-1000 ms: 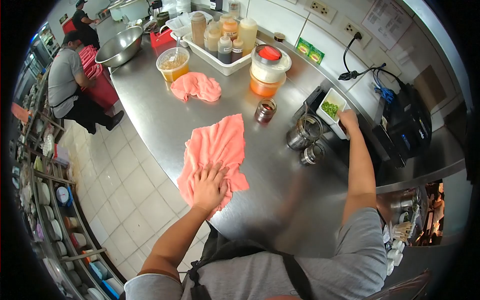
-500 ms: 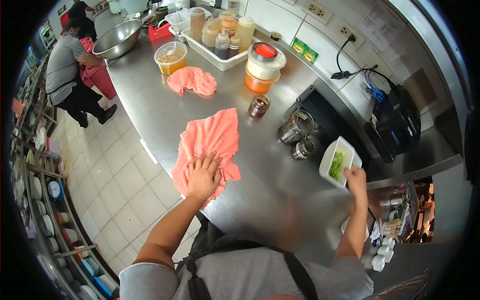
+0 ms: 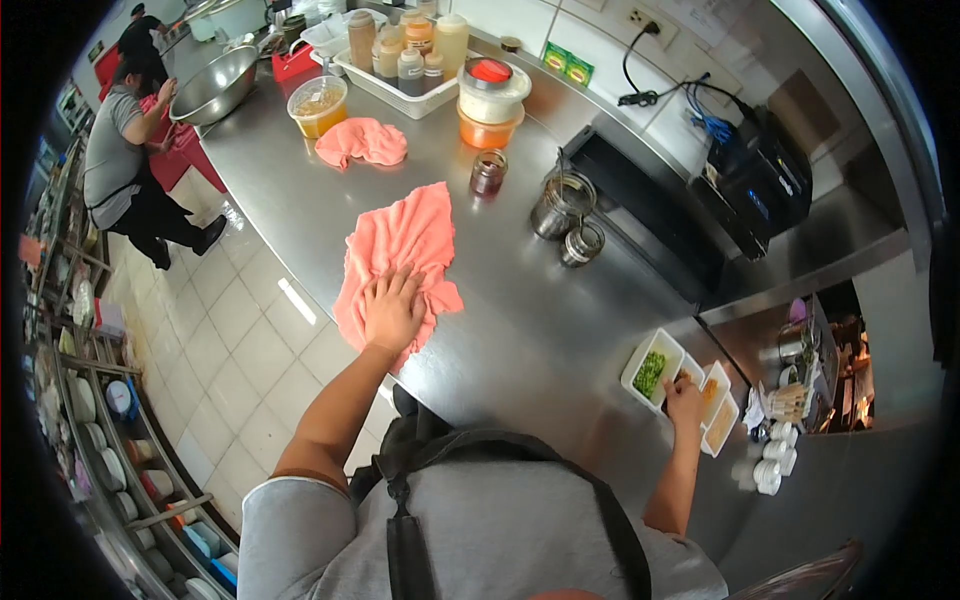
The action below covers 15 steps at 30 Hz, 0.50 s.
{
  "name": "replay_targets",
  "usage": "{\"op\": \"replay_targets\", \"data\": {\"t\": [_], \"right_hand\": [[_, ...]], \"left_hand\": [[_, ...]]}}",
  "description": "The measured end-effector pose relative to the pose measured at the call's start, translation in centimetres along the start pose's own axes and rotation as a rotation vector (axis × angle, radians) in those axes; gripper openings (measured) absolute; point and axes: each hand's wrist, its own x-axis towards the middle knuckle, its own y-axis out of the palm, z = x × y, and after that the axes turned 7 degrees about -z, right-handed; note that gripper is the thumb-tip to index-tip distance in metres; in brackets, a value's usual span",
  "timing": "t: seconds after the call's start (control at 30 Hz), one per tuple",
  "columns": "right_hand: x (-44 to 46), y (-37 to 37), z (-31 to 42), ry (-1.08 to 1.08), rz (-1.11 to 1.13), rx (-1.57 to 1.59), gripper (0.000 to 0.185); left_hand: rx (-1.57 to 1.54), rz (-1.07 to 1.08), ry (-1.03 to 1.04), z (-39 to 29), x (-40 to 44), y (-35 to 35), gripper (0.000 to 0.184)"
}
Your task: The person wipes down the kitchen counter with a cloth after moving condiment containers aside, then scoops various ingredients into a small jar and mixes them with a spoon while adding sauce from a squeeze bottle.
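Note:
A crumpled pink cloth (image 3: 405,235) lies on the steel counter near its left edge. My left hand (image 3: 393,308) rests flat on the cloth's lower part, fingers slightly spread. To the right, my right hand (image 3: 684,402) has its fingers closed at the rim of a white plastic container (image 3: 636,378) holding chopped greens (image 3: 650,373); the fingertips are partly hidden. Right beside it is another white container (image 3: 719,432) with orange and pale tan contents, partly behind my hand.
A second pink cloth (image 3: 362,142), a tub of yellow-orange liquid (image 3: 318,108), stacked tubs (image 3: 490,112), a squeeze-bottle basket (image 3: 408,102) and jars (image 3: 489,172) stand farther back. A black machine (image 3: 757,185) is at right. Another person (image 3: 125,150) stands left beyond the counter.
My right hand has brought the container of greens toward me, next to the other white container. My left hand stays flat on the cloth. The camera view has shifted, and the other person's arm has risen.

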Motion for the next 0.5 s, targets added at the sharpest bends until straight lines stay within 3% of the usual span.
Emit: {"op": "replay_targets", "data": {"t": [0.13, 0.2, 0.3, 0.43, 0.5], "right_hand": [[-1.0, -2.6, 0.0, 0.073, -0.024, 0.148, 0.055], [-2.0, -4.9, 1.0, 0.123, -0.138, 0.17, 0.052], [-3.6, -6.0, 2.2, 0.143, -0.191, 0.283, 0.033], [-6.5, -4.3, 5.8, 0.055, -0.224, 0.52, 0.014], [-8.2, -2.7, 8.7, 0.01, -0.048, 0.583, 0.009]], "left_hand": [[-0.009, -0.004, 0.026, 0.4, 0.1, 0.3, 0.038], [-0.022, 0.019, 0.043, 0.7, 0.5, 0.4, 0.04], [0.04, 0.083, 0.078, 1.6, 2.4, 0.9, 0.046], [0.149, 0.011, 0.06, 3.4, 5.2, 1.8, 0.049], [0.105, 0.13, 0.04, 5.0, 7.1, 1.9, 0.051]]}}
